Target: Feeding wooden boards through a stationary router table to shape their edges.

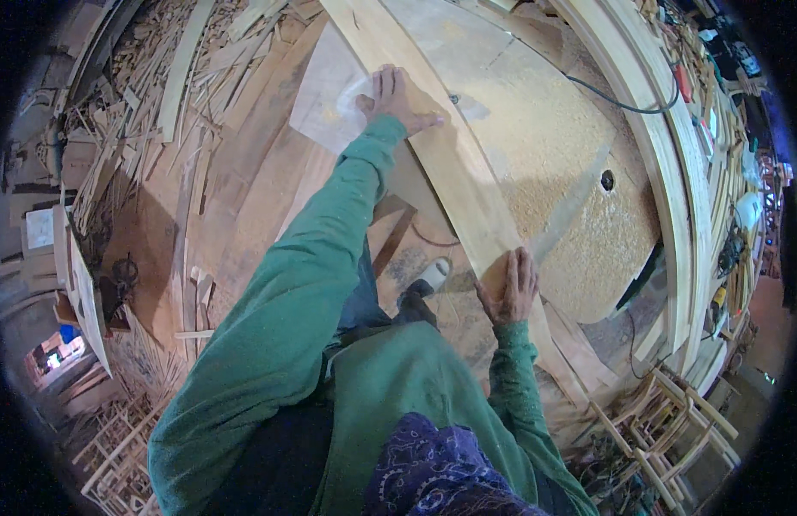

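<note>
Long pale board [464, 185] slantwise under the splayed left grip [395, 101] and, closer in, right grip [508, 290], its closure unclear.

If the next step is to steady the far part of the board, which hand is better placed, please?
Probably the left hand: it lies farther out on the board, its arm stretched. The right hand touches the board closer in.

Woodworking shop: sawdust [587, 258], wood scraps [149, 112]

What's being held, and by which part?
Pale board: left hand spread over its left edge; right hand on its nearer part, any grip underneath hidden.
</note>
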Available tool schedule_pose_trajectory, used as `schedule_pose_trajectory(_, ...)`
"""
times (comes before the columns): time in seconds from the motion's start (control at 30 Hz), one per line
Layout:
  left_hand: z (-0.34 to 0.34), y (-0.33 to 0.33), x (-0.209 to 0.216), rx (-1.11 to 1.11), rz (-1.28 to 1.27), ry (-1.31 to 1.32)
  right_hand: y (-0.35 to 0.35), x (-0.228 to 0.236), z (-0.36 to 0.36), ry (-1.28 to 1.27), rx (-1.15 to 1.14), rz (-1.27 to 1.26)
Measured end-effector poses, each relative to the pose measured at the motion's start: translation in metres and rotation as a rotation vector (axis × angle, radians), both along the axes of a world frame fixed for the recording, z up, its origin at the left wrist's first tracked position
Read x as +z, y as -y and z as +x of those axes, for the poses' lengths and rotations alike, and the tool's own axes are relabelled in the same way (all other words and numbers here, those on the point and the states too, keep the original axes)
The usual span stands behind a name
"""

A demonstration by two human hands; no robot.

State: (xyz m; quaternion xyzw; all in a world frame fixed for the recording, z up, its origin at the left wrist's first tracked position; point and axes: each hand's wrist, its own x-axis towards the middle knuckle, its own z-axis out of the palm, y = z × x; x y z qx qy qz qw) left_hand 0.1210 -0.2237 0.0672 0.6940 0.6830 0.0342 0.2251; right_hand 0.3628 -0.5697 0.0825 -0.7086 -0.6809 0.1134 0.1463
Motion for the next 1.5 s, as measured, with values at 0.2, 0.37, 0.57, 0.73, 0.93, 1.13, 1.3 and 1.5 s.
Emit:
schedule_pose_trajectory(0.2, -0.011, -0.027, -0.002, -0.01, -0.004, -0.01, -0.019, -0.02, -0.013, 0.022, -0.018, 0.042)
schedule_pose_trajectory(0.37, -0.027, -0.066, -0.006, -0.005, 0.002, -0.051, -0.052, -0.028, -0.03, 0.041, -0.032, 0.07)
schedule_pose_trajectory(0.57, -0.046, -0.116, -0.003, 0.025, -0.04, -0.133, -0.1, -0.031, -0.051, 0.007, -0.035, 0.07)
schedule_pose_trajectory(0.73, -0.068, -0.151, -0.014, 0.026, 0.026, -0.061, -0.141, -0.033, -0.07, 0.036, -0.01, 0.103)
schedule_pose_trajectory(0.93, -0.044, -0.097, -0.018, -0.052, 0.059, 0.008, -0.186, -0.037, -0.089, 0.049, 0.01, 0.105)
schedule_pose_trajectory(1.13, 0.006, 0.006, 0.0, -0.023, 0.015, 0.028, -0.219, -0.052, -0.099, 0.053, 0.032, 0.176)
schedule_pose_trajectory(1.3, 0.012, 0.012, 0.0, 0.032, 0.037, 0.065, -0.209, -0.047, -0.093, -0.028, 0.062, 0.164)
schedule_pose_trajectory(1.5, 0.008, 0.002, -0.004, 0.008, 0.007, 0.036, -0.1, -0.019, -0.038, -0.183, 0.17, 0.2)
